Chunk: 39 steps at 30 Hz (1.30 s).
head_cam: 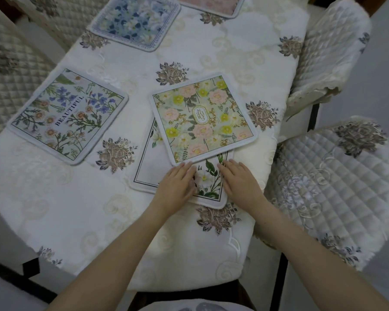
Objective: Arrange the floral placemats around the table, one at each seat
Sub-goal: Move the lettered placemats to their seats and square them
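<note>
Two bare forearms reach in from the bottom edge toward the middle of the table, which is draped in a cream embroidered cloth scattered with brown-grey flower bouquets. The left hand lies flat, fingers straight and together, on a white placemat with white roses; its fingertips meet the near edge of the yellow and pink floral placemat that lies on top of the white one. The right hand rests the same way just beside it, palm down, fingers straight and pointing at that same near edge. Neither hand is curled round anything.

The yellow and pink placemat sits tilted, covering the far half of the white one, so that only the white mat's near corner and its left strip show. Both lie near the table's right side.

To the left, well apart from this pair, the placemat with blue and orange flowers and the word BEAUTIFUL lies flat by the left edge of the table. Farther away on the same side lies a blue floral placemat, and at the top edge of the view a pink floral placemat is only partly seen.

Chairs with quilted covers stand around: two on the right and one on the left.
</note>
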{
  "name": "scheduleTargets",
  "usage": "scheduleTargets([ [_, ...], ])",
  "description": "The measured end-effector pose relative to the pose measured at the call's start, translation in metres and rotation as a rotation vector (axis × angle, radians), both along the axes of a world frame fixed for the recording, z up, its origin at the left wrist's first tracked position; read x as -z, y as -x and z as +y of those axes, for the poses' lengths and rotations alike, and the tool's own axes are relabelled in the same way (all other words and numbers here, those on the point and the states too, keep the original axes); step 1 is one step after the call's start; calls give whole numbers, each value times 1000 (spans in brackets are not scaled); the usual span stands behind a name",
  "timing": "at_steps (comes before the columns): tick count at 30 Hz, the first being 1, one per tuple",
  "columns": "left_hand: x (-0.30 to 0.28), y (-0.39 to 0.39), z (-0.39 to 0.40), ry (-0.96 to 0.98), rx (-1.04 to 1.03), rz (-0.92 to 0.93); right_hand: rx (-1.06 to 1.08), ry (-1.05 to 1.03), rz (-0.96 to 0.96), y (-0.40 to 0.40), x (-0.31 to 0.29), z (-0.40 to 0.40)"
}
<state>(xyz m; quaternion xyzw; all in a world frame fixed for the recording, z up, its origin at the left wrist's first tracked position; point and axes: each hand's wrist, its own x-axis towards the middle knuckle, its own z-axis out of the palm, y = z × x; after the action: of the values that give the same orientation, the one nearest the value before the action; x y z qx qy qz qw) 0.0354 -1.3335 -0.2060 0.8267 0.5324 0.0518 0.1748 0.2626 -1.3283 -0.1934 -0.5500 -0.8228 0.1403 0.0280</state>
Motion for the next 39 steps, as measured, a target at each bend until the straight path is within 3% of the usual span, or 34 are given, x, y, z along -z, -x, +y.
scheduleTargets([
  [5,3,4,46,33,-151,89,191,58,20,36,22,2],
  [12,21,13,83,19,14,206,320,31,-54,63,40,1],
  [31,25,-23,275,-50,291,307,382,-5,58,62,63,0],
  [39,22,-21,281,-11,296,232,378,-16,47,62,62,1],
])
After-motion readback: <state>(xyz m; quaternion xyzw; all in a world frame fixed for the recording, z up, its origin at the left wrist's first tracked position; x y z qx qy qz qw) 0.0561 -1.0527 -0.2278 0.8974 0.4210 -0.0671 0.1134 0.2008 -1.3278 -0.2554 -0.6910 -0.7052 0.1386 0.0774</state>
